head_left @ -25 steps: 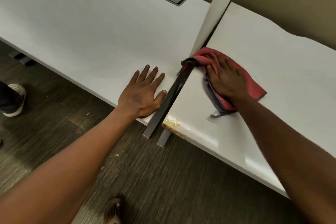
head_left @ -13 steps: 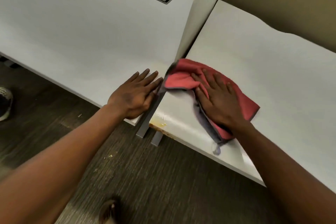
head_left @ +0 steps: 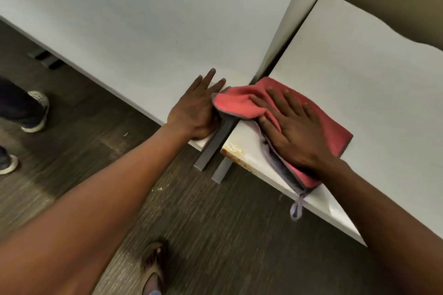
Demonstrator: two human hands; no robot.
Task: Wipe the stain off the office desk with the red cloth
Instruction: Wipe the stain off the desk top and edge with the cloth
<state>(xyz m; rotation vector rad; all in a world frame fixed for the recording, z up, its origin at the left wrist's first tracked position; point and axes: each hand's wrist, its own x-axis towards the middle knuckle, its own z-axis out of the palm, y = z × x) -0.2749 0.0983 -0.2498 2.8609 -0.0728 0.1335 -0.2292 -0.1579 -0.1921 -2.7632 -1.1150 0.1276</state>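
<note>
On desk (head_left: 359,74): right hand (head_left: 296,132) flat, pressing red cloth (head_left: 242,104).

the red cloth (head_left: 242,103) lies spread flat on the office desk (head_left: 359,93), pinned under the right hand (head_left: 294,132), whose straight fingers press on it. it is pinkish red with a grey underside and edging, and a small pale loop hangs off the desk edge below the right wrist. its far corner laps onto the fingers of the left hand (head_left: 194,112). the stain (head_left: 236,149) is a yellowish-brown patch at the desk's front corner, uncovered, between the two hands.
</note>
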